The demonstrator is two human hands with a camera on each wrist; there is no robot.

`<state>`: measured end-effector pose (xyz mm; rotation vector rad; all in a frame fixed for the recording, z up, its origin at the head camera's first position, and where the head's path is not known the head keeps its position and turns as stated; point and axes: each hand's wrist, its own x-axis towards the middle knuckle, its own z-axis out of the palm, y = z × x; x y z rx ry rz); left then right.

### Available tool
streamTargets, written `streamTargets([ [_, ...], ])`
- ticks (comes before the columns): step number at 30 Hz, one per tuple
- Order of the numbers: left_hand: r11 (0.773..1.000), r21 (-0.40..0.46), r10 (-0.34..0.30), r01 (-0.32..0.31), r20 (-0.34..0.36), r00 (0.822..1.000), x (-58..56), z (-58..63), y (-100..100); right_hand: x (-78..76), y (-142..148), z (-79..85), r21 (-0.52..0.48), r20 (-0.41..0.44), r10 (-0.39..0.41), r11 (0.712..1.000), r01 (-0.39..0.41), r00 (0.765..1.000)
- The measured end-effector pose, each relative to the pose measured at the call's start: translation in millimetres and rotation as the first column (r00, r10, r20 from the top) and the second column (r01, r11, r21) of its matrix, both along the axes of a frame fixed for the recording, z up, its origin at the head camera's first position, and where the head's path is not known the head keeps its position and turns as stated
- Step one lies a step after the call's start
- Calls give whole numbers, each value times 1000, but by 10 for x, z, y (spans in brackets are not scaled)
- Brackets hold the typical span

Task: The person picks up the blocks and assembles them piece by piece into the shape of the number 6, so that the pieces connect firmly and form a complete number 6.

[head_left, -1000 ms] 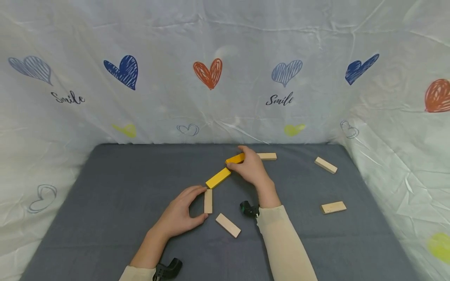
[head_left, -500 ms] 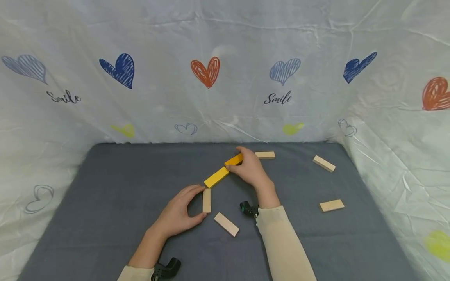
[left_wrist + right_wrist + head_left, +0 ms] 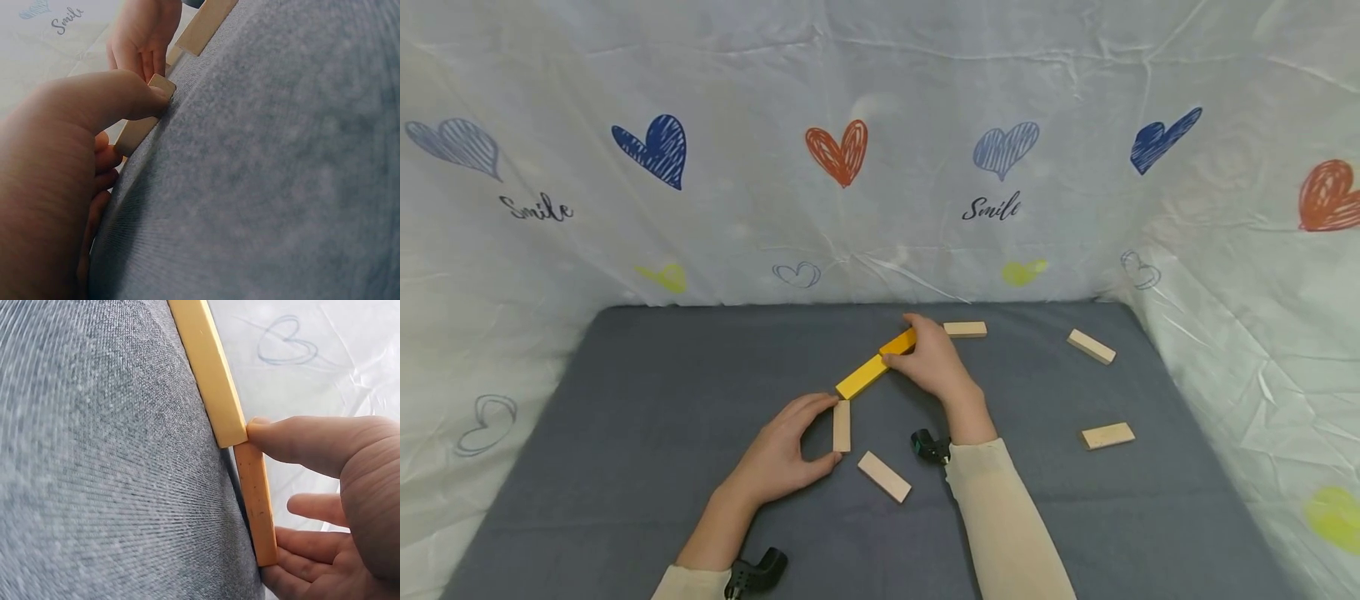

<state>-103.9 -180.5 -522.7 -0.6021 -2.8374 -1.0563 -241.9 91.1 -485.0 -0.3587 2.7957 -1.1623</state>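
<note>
The right hand (image 3: 934, 357) pinches the orange block (image 3: 898, 342) lengthwise, thumb at the end where it meets the yellow block (image 3: 862, 377), other fingers at the opposite end. The left hand (image 3: 781, 450) holds the held pale block (image 3: 842, 426) by its two ends, its long axis running from the near side of the surface (image 3: 700, 400) toward the far edge. Between the two grips lies the yellow block, and both hands are close to it: the right thumb is at its far end, the left fingertips just beside its near end. From the right hand it runs nearward and left, its long axis slanting much like the orange one's; whether it touches the held pale block I cannot tell. Farther out, the slanted pale block (image 3: 884, 477) lies just right of the left thumb, while the far pale block (image 3: 966, 330) sits beyond the right hand, along the far edge. The corner pale block (image 3: 1092, 346) is near the far right corner, and the side pale block (image 3: 1108, 436) lies toward the right edge.
</note>
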Motion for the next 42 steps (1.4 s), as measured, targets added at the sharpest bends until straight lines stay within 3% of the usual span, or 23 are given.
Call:
streamTargets([
  [23,1000,8,-4,4,6,1000,-1,18,0,-10,23,23,-13,-5,-26,1000,26,1000],
  [42,1000,-4,2,-2,22,1000,2,25,-2,-27,118,112,-41,-95,-53,998,49,994],
])
